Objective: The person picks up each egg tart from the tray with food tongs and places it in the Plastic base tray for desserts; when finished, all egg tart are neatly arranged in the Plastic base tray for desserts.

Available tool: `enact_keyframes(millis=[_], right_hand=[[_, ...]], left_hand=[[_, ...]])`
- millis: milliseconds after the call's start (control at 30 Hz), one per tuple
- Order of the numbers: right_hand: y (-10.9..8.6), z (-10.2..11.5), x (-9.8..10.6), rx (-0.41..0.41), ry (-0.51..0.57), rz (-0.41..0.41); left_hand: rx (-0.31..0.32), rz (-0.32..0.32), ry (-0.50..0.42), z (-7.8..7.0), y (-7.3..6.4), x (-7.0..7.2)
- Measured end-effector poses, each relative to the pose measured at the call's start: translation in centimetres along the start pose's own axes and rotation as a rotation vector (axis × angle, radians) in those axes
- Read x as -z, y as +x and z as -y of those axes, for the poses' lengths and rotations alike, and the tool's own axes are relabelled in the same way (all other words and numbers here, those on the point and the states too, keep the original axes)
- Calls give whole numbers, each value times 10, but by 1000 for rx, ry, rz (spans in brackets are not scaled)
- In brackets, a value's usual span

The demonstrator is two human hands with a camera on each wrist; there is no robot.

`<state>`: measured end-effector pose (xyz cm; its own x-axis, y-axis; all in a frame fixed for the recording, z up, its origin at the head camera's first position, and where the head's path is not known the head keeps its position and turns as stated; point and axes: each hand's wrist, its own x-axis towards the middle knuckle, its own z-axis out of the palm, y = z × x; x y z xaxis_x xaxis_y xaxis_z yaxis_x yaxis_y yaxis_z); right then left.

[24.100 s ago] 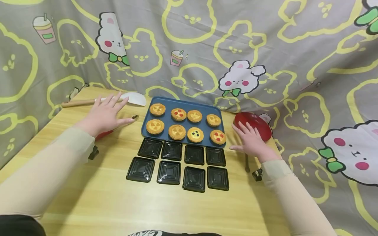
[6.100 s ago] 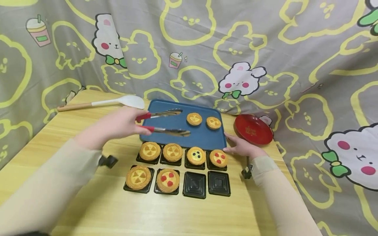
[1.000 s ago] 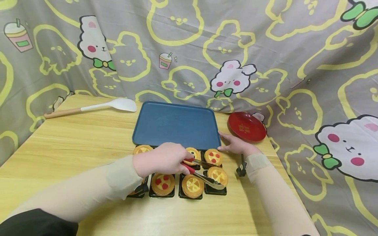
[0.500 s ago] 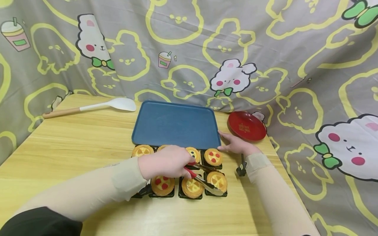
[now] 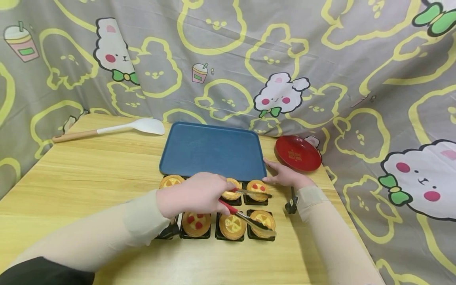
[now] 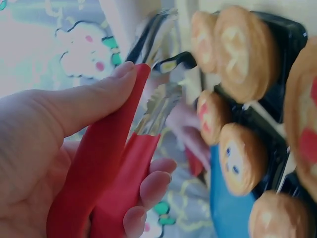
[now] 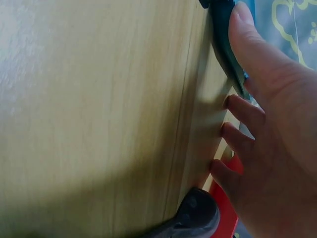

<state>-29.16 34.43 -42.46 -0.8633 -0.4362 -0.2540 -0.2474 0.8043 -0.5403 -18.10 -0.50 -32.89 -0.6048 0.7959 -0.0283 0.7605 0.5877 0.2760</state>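
Observation:
My left hand (image 5: 196,194) grips red-handled metal tongs (image 5: 232,208); thumb on one handle (image 6: 106,148), fingers round the other in the left wrist view. The two tong arms stand apart, tips over the right-hand tarts, holding nothing. Below them, the front right egg tart (image 5: 263,217) sits in its black square holder (image 5: 271,237). Behind it a tart with red pieces (image 5: 257,185) is partly covered by a tong arm. My right hand (image 5: 283,174) touches the right edge of the bare blue tray (image 5: 213,150), thumb against its rim (image 7: 232,54), fingers relaxed.
Other tarts sit in black holders in two rows before the tray, including a front one with red pieces (image 5: 196,224); my left hand and arm hide some. A red plate (image 5: 297,153) stands right of the tray. A white wooden-handled spatula (image 5: 117,127) lies at left.
Since the first frame, the tarts have passed from the blue tray into the holders. In the last second, the front right tart was set down and the tong arms spread off it. My right hand stays put.

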Motion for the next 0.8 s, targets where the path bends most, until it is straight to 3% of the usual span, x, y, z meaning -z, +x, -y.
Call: enact_keyframes(millis=[200,400,600,800], right_hand=[[1,-2,-1,5,4,2],[-3,-1,-2,-2,-11,-7],[-4,-2,-3,-7,-30,-8],[-2,-1,-3,-9,-17,-3]], left_hand=[[106,-219,-106,29,-29,21],[340,-399,-246,84,-72,28],[546,-475,-249,143,-122,16],[680,-448,-219,187,-160,-5]])
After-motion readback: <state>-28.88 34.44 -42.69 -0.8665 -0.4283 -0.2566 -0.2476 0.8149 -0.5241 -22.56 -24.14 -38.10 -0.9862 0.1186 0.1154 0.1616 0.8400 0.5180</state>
